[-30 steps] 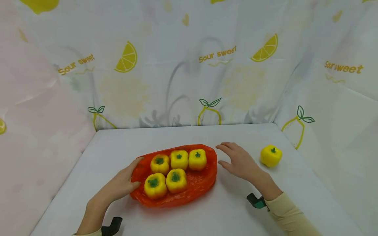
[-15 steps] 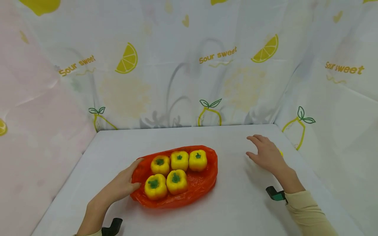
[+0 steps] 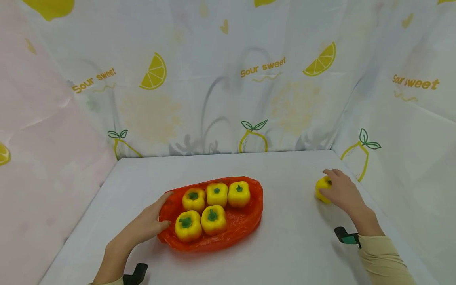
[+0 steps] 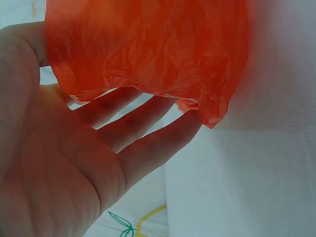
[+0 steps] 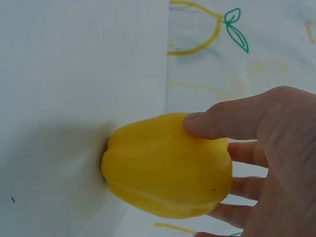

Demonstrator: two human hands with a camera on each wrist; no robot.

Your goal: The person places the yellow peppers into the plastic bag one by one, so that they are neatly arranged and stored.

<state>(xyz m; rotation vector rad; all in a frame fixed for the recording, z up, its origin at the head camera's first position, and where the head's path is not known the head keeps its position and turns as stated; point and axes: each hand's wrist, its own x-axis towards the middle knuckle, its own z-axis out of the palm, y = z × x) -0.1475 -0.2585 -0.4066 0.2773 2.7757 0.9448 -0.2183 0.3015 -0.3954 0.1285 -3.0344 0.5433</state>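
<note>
An opened red plastic bag (image 3: 242, 219) lies on the white table with several yellow bell peppers (image 3: 213, 219) inside, green stems up. My left hand (image 3: 149, 219) holds the bag's left end, thumb and a finger over its rim. In the left wrist view the fingers (image 4: 153, 148) reach behind the crinkled plastic, which hides their tips. Far to the right, my right hand (image 3: 343, 192) grips a lone yellow bell pepper (image 5: 163, 168). Its thumb lies on one side and the other fingers reach behind, as the right wrist view shows. The pepper's end is close to the table.
The white tabletop (image 3: 285, 237) separates bag and lone pepper. Behind the table hangs a pale curtain (image 3: 213, 99) printed with lemons and lettering, and more of it closes off both sides.
My right hand has moved from beside the bag's right end out to the lone bell pepper and taken hold of it. The left hand has stayed at the bag.
</note>
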